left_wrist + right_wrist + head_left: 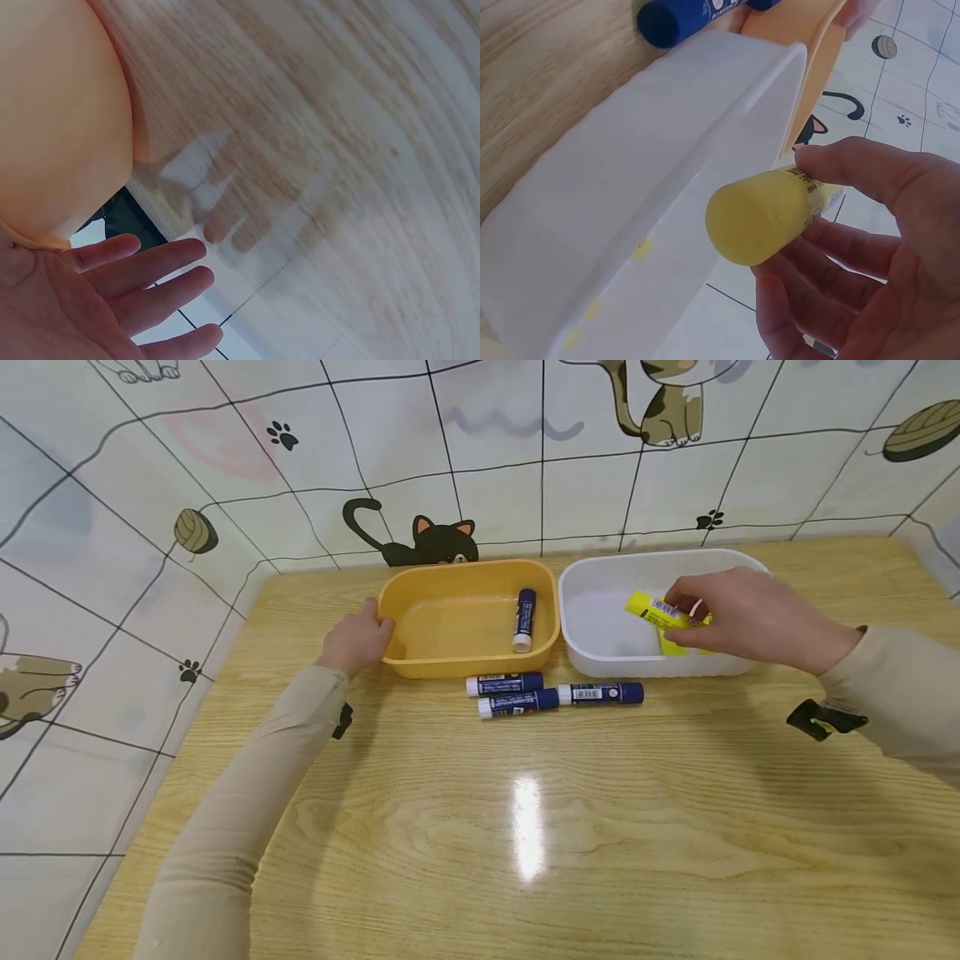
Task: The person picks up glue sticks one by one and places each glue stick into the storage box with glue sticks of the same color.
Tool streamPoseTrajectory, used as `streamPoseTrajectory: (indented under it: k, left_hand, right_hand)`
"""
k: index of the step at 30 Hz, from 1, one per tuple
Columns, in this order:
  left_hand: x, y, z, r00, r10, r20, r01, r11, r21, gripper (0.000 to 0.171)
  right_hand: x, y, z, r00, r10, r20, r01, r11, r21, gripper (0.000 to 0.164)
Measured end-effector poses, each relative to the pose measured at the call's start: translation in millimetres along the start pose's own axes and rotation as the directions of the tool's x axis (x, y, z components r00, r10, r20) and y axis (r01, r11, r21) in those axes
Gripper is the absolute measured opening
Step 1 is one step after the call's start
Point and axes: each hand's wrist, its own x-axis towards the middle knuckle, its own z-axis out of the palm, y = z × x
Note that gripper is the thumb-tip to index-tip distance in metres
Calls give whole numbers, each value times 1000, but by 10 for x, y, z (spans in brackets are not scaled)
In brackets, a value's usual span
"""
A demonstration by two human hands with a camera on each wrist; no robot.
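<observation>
My right hand (pixel 738 610) pinches a yellow glue stick (pixel 654 610) between thumb and fingers, tilted above the white tub (pixel 600 667). In the right wrist view the glue stick's round yellow end (pixel 742 221) faces the camera over the tub's inside. More yellow (pixel 670 646) shows in the tub below, partly hidden by this hand. At the left end of the orange tub (pixel 457 667), my left hand (pixel 352 639) touches the rim. Its fingers (pixel 161 289) extend loosely beside the tub in the left wrist view. A blue glue stick with a white cap (pixel 525 618) lies inside the orange tub.
Three more blue glue sticks lie on the wooden table (pixel 420 827) before the tubs: two stacked close at left (pixel 517 702) and one at right (pixel 600 693). A cat-patterned tiled wall (pixel 495 510) rises behind the tubs and along the left side.
</observation>
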Motion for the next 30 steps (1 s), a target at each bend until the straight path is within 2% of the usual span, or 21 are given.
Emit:
streamPoseTrajectory:
  k: [11, 16, 21, 30]
  left_hand:
    - [41, -6, 29, 1000, 14, -11, -14, 999, -29, 64]
    - [54, -13, 45, 999, 46, -28, -48, 996, -77, 65]
    - [56, -15, 59, 997, 69, -45, -73, 994, -79, 63]
    - [35, 2, 55, 997, 43, -69, -45, 998, -32, 62]
  right_hand:
    - [107, 116, -57, 998, 42, 46, -41, 999, -22, 37]
    - [215, 154, -87, 994, 63, 87, -59, 997, -38, 37]
    - [336, 182, -141, 986, 97, 133, -90, 994, -56, 40]
    - [481, 255, -185, 967, 149, 207, -138, 988, -66, 44]
